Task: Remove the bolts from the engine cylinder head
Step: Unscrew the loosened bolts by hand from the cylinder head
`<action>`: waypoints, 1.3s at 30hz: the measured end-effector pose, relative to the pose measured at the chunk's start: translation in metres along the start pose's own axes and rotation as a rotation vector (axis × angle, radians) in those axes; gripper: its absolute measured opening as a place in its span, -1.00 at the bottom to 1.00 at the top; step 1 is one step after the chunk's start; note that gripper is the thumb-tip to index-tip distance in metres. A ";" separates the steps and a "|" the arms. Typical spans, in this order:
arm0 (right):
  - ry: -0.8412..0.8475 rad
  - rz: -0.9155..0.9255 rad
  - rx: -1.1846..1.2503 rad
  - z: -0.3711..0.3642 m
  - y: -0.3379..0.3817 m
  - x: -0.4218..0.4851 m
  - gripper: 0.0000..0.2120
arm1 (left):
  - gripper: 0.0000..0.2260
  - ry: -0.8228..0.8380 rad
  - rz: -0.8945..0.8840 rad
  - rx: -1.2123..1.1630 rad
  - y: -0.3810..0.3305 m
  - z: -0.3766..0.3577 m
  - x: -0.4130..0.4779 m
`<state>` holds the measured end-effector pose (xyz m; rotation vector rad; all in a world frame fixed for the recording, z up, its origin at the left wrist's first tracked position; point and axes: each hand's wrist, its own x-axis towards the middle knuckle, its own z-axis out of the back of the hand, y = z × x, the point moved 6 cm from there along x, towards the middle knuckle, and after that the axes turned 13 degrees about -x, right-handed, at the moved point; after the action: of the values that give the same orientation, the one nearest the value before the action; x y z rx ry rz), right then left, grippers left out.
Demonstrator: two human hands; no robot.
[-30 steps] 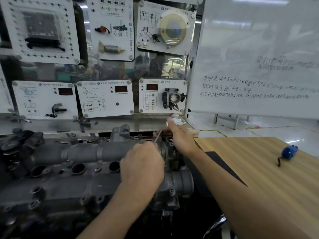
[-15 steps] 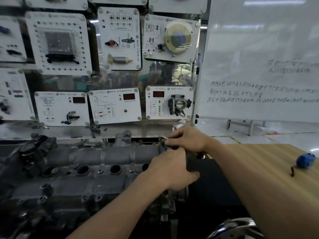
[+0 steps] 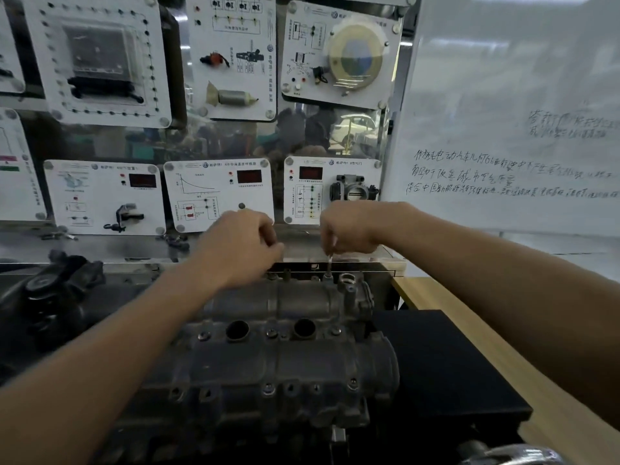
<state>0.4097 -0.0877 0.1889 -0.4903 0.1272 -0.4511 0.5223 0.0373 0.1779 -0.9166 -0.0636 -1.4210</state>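
The grey engine cylinder head (image 3: 285,357) lies in front of me with two round holes on top and several small bolts along its seams. My right hand (image 3: 349,229) hovers above its far right edge and pinches a thin metal bolt (image 3: 330,260) that stands upright over a boss on the head. My left hand (image 3: 241,246) is over the far edge a little to the left, fingers curled downward; what they hold is hidden. Bolt heads (image 3: 268,333) sit between the two holes.
Behind the head stands a wall of white training panels (image 3: 218,193); a throttle body (image 3: 352,193) is mounted on one. A whiteboard (image 3: 503,112) fills the right. A wooden table (image 3: 553,397) with a black mat (image 3: 446,364) lies at right.
Both hands have lifted from the head's right end and separated; the left moved left, and the right now holds a bolt upright above the far edge. The view shifted closer.
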 end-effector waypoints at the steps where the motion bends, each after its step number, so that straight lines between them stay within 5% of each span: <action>1: -0.051 0.036 -0.081 0.004 0.008 0.006 -0.74 | -0.84 0.005 -0.006 0.029 0.005 0.002 0.003; 7: -0.361 0.381 -0.429 0.010 0.034 0.007 -0.80 | -0.83 0.062 -0.018 0.117 0.021 0.000 0.007; 13: -0.583 0.546 -0.423 0.009 0.044 -0.008 -0.88 | -0.85 0.214 -0.207 0.198 -0.001 -0.029 0.003; 16: -0.628 0.532 -0.406 0.013 0.042 -0.009 -0.87 | -0.87 0.146 -0.261 0.235 -0.008 -0.031 0.013; 19: -0.607 0.510 -0.382 0.012 0.040 -0.012 -0.77 | -0.81 0.127 -0.295 0.276 -0.003 -0.037 0.027; 24: -0.607 0.511 -0.366 0.014 0.043 -0.014 -0.81 | -0.86 0.494 -0.192 0.108 0.010 -0.056 0.042; 27: -0.553 0.469 -0.339 0.012 0.042 -0.014 -0.76 | -0.75 0.559 -0.238 0.078 0.015 -0.051 0.049; 33: -0.179 -0.084 0.645 0.000 -0.001 -0.008 -0.82 | -0.88 0.519 -0.209 -0.115 0.030 -0.045 0.052; 35: -0.001 -0.096 0.682 -0.011 0.000 -0.009 -0.83 | -0.86 0.515 -0.183 -0.135 0.031 -0.044 0.052; 39: 0.010 -0.135 0.665 -0.016 0.007 -0.006 -0.82 | -0.83 0.546 -0.120 -0.111 0.034 -0.048 0.051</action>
<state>0.4030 -0.0864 0.1714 0.1578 -0.0502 -0.5944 0.5395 -0.0361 0.1567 -0.5937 0.3784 -1.7580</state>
